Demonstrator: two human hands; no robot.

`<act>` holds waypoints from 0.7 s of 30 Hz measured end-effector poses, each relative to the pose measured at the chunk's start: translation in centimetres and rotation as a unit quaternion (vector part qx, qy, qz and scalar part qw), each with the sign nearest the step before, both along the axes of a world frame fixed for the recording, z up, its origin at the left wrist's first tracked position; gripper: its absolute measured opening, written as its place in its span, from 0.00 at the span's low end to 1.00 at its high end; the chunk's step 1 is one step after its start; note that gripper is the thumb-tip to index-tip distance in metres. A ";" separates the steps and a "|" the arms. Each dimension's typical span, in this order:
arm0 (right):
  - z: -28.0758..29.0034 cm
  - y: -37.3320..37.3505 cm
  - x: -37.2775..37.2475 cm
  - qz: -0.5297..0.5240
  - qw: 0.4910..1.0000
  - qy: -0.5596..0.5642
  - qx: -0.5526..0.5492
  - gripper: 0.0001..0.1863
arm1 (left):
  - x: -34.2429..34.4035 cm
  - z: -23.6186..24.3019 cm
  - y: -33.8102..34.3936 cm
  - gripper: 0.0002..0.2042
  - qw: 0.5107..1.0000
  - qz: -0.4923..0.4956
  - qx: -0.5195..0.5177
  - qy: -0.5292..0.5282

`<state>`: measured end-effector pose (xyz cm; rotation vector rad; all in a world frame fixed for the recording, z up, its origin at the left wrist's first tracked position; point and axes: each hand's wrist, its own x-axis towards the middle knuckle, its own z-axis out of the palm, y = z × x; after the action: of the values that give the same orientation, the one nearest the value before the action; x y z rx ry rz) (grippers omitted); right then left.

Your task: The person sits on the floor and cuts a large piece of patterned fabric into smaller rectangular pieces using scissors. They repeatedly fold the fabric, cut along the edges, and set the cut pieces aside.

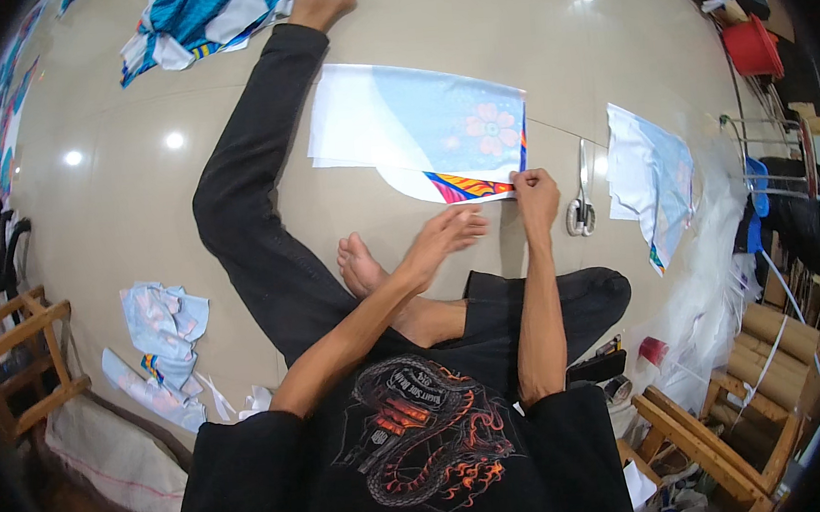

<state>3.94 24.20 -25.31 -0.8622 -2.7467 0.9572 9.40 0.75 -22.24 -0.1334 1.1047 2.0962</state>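
A folded piece of pale printed fabric (415, 116) lies on the floor ahead of me, its white and light-blue back showing a faint pink flower. A curved lower flap shows orange, pink and blue printing. My right hand (536, 191) pinches this piece at its lower right corner. My left hand (442, 239) hovers just below the flap, fingers apart and holding nothing. Silver scissors (580, 212) lie just right of my right hand, pointing away from me.
Cut fabric (644, 165) lies at right, crumpled pieces (170, 328) at lower left, teal fabric (194, 23) beyond my outstretched left leg. Wooden frames (23, 354) stand at left and lower right. Clear plastic, cardboard rolls (764, 353) and a red bucket (750, 44) line the right side.
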 end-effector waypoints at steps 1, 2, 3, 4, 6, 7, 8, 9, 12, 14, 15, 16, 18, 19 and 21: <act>0.0 0.5 -0.2 0.004 1.000 0.004 -0.023 0.14 | -0.3 0.1 1.0 0.29 0.999 -0.006 0.036 -0.031; 0.1 0.7 -0.5 0.008 0.999 0.008 -0.046 0.14 | -1.0 0.0 2.1 0.31 0.995 -0.012 0.073 -0.060; 0.5 0.7 -0.8 0.019 0.996 0.021 -0.085 0.14 | -2.0 -0.1 3.3 0.32 0.990 -0.020 0.112 -0.088; 1.2 0.8 -1.2 0.028 0.991 0.034 -0.123 0.14 | -2.9 0.0 4.6 0.34 0.985 -0.004 0.120 -0.127; 3.2 0.8 -2.1 0.066 0.986 0.034 -0.151 0.12 | -5.2 -0.1 6.7 0.38 0.970 0.025 0.135 -0.203; 4.1 0.6 -2.7 0.066 0.973 0.053 -0.217 0.12 | -6.8 -0.5 6.6 0.39 0.965 0.043 0.166 -0.200; 4.9 0.7 -3.4 0.064 0.956 0.073 -0.278 0.11 | -8.6 -1.0 6.7 0.39 0.958 0.058 0.200 -0.196; 5.7 0.8 -3.9 0.059 0.934 0.092 -0.339 0.10 | -10.2 -1.7 6.4 0.39 0.957 0.127 0.169 -0.199; 8.3 1.5 -5.6 0.111 0.928 0.103 -0.340 0.10 | -14.5 -4.7 2.5 0.30 0.907 0.364 0.116 -0.175; 9.2 2.3 -5.8 0.132 0.923 0.100 -0.346 0.12 | -16.6 -6.4 -2.6 0.20 0.881 0.440 0.019 -0.175; 9.4 2.9 -5.6 0.138 0.921 0.099 -0.352 0.12 | -17.0 -5.7 -4.7 0.18 0.873 0.461 -0.058 -0.148; 9.5 3.1 -5.4 0.147 0.916 0.097 -0.360 0.13 | -17.0 -5.3 -7.1 0.18 0.878 0.463 -0.053 -0.113; 9.0 3.3 -3.9 0.117 0.925 0.088 -0.352 0.13 | -15.8 -3.4 -9.6 0.18 0.888 0.444 -0.114 -0.042; 8.7 3.6 -3.1 0.099 0.930 0.085 -0.343 0.13 | -14.4 -0.9 -9.8 0.18 0.892 0.416 -0.174 -0.003; 6.5 3.8 -1.5 0.075 0.927 0.081 -0.358 0.12 | -11.8 0.3 -10.8 0.18 0.880 0.370 -0.287 0.081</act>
<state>2.40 27.95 -18.81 -0.5950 -2.3340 2.0228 -2.41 -10.03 -21.95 -0.7868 1.9941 2.3587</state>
